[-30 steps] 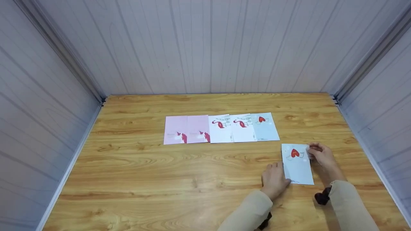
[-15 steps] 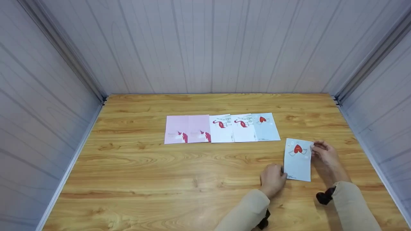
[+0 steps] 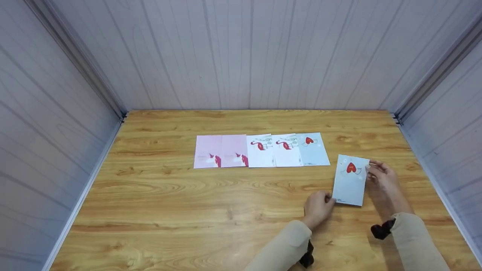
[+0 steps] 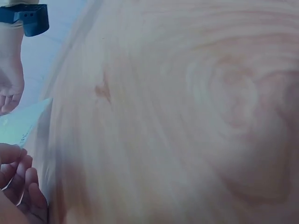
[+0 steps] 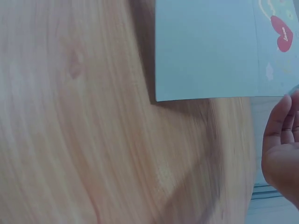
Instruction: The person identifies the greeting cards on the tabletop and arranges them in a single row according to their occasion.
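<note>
A pale blue card (image 3: 348, 188) with a red winged heart is held between both hands at the right of the table. My left hand (image 3: 318, 208) pinches its lower left corner; in the left wrist view, thumb and finger meet on the edge of the card (image 4: 18, 125). The right hand (image 3: 385, 182) pinches the upper right edge. Seen from the right wrist, the card (image 5: 205, 51) is raised off the wood and casts a shadow, and the right hand (image 5: 285, 149) is partly cut off by the frame.
Farther back lies a row of cards: two pink cards (image 3: 208, 146), two white flamingo cards (image 3: 261, 158) and a pale blue heart card (image 3: 315, 154) at the right end. Panelled walls (image 3: 248, 56) enclose the wooden table (image 3: 188, 210) at the back and sides.
Both hands have moved the heart card away from the person and slightly right. Its top now leans a little right. The left hand's grip has closed at the card's lower left corner.
</note>
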### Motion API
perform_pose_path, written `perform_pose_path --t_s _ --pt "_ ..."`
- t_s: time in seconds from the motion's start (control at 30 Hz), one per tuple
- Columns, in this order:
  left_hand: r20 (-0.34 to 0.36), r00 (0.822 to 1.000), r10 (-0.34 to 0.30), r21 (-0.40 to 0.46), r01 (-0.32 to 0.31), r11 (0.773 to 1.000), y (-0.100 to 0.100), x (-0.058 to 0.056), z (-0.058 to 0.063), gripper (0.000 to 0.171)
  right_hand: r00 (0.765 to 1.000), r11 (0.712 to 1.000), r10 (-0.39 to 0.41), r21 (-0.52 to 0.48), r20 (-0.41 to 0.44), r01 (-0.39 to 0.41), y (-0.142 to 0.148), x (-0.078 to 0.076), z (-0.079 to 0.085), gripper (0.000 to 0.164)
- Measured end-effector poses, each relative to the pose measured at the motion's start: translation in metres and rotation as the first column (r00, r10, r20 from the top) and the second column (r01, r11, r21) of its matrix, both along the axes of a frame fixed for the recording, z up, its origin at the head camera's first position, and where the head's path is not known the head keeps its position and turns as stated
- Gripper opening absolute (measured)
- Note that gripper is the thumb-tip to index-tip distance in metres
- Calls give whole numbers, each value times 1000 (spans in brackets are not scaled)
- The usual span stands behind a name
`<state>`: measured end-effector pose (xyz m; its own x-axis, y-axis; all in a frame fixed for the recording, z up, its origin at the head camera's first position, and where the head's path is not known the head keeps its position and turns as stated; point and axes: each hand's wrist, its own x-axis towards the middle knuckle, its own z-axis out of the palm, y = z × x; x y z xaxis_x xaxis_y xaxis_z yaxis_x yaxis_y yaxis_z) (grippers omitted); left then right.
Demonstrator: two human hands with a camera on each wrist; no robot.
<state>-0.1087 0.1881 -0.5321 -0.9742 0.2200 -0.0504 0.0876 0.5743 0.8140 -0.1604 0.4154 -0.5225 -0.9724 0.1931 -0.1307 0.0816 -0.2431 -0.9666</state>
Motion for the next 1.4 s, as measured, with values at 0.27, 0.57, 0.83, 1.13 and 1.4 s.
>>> perform_pose_path --t_s 0.27,0.57,0.83,1.13,1.4 --pt "183 980 76 230 -118 966 1 -10 4 11 994 951 65 297 92 -90 -4 8 -12 18" --pt "262 956 133 315 -215 924 5 -23 8 13 983 897 86 418 160 -146 -24 39 11 29" --pt "251 957 143 328 -223 918 12 -31 11 13 989 897 91 422 117 -132 -19 43 3 31" --pt "185 963 193 238 -235 942 20 -44 10 18 995 1000 2 -6 96 -1 -19 36 -4 28" --pt "157 972 177 184 -204 961 28 -59 12 13 995 985 -76 -151 63 85 -19 20 -6 23"
